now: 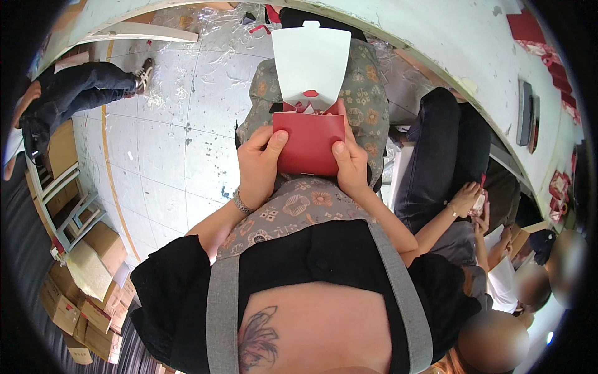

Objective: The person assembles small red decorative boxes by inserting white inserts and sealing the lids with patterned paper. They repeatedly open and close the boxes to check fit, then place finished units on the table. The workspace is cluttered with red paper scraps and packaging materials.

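A red paper box [306,148] rests over my lap, its tall white-lined lid flap [311,62] standing open away from me. Small red and white items [306,108] show inside, too partly hidden to name. My left hand [260,161] grips the box's left side, thumb on the near red face. On the other side, my right hand [350,159] holds the right edge with its thumb on the same face and fingers behind. Most of the fingers of both hands are hidden behind the box. A patterned apron [299,202] covers my lap under it.
A long white table [461,43] curves along the far and right side, with red packages [560,187] on it. At right a co-worker's hands [470,202] hold a small item. Cardboard boxes [93,318] stack at lower left; another person's leg [93,90] stands at far left. Clear plastic scraps [230,37] litter the floor.
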Available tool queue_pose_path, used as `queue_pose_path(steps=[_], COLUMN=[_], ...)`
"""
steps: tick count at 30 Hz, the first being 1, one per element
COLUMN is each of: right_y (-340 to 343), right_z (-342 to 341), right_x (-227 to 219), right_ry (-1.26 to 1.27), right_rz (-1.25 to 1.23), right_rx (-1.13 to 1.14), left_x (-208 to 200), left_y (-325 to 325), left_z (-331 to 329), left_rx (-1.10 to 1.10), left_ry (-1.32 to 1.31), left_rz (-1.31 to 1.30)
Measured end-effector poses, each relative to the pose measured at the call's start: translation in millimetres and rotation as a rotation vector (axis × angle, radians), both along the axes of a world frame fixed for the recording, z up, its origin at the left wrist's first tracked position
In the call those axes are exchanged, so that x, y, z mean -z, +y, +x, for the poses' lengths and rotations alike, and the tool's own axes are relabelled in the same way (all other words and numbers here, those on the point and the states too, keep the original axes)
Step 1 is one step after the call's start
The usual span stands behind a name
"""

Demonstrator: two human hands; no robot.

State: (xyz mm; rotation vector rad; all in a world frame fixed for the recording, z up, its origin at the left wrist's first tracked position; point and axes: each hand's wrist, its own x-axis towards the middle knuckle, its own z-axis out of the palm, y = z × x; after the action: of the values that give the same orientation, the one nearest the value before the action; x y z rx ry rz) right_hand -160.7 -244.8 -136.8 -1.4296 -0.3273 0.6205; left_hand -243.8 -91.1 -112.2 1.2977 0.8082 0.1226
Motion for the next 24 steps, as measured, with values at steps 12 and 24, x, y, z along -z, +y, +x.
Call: queue_pose_path(steps=[12,24], right_y=[-6.5,5.0], right_z=[8.2,47.3], right_x=[1.0,-55.9], right_ry=[0.037,-0.849], right_rz=[0.125,-0.372], right_rx=[0.194,-0.084], left_x=[-1.3,0.9], left_y=[-1.4,-4.4], left_z=[14.7,21.1], left_rx=[0.066,0.247], left_ry=[-0.335,-0.381], left_rz=[-0.106,0.115])
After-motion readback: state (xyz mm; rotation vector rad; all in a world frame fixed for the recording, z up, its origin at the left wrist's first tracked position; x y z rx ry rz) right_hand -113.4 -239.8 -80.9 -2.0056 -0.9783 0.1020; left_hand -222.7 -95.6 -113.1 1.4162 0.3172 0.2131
